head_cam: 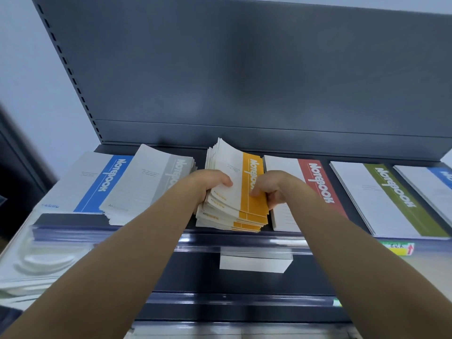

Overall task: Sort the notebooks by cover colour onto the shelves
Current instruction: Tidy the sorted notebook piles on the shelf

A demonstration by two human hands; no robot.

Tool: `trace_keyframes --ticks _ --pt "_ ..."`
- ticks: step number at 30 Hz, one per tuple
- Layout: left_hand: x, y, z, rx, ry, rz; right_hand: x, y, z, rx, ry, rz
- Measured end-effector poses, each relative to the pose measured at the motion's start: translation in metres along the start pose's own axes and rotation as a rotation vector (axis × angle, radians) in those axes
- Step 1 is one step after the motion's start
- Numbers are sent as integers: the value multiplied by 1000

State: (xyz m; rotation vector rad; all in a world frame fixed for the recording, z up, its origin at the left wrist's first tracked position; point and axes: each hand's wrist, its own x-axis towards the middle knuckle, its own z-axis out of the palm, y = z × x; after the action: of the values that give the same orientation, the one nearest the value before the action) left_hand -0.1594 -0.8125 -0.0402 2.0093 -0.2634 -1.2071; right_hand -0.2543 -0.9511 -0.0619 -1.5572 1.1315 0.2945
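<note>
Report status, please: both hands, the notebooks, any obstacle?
Left hand and right hand both grip yellow notebook stack. Stack between grey pile and red pile, edges fanned. No obstacle seen.

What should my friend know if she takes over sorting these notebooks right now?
Left hand and right hand both grip the yellow stack, fanned, on the shelf between the grey stack and red stack.
Done: blue stack far left, green stack right of red.
To do: square up yellow, let go; the second blue pile at the right edge probably belongs with the first.
</note>
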Motion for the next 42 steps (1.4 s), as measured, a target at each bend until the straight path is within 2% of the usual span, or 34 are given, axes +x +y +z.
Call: trace_keyframes --ticks 7,11,12,14,16,18,20,23,25,28,30,33,38,42 --pt "-2 -2 -2 -9 19 -74 7 -3 -4 -27 -40 -1" --pt "-1 0 0 -42 38 16 5 -18 -6 -191 -62 -5" --pt "-1 2 1 -37 62 50 6 -24 -8 -259 -30 -48" --pt "-2 9 2 -23 123 112 8 -37 -15 -392 188 -258" --pt "-5 17 6 50 189 157 14 -51 -24 -285 342 -507" --pt "-10 27 12 229 312 181 17 -64 -30 -74 226 -657" --pt "-17 36 22 438 493 181 23 -74 -34 16 58 -730" --pt "-25 45 40 667 748 204 45 -85 -44 223 -47 -777" --pt "-28 46 51 754 845 219 62 -86 -51 291 -125 -762" --pt "-27 47 64 813 842 196 79 -77 -51 250 -273 -735" --pt "-25 48 65 840 798 166 85 -75 -49 291 -368 -728" --pt "-29 49 60 850 710 122 84 -81 -44 195 -483 -746" --pt "-35 47 58 835 694 75 81 -88 -37 222 -408 -709" --pt "-42 27 58 725 825 -1 86 -91 -33 253 -379 -730"
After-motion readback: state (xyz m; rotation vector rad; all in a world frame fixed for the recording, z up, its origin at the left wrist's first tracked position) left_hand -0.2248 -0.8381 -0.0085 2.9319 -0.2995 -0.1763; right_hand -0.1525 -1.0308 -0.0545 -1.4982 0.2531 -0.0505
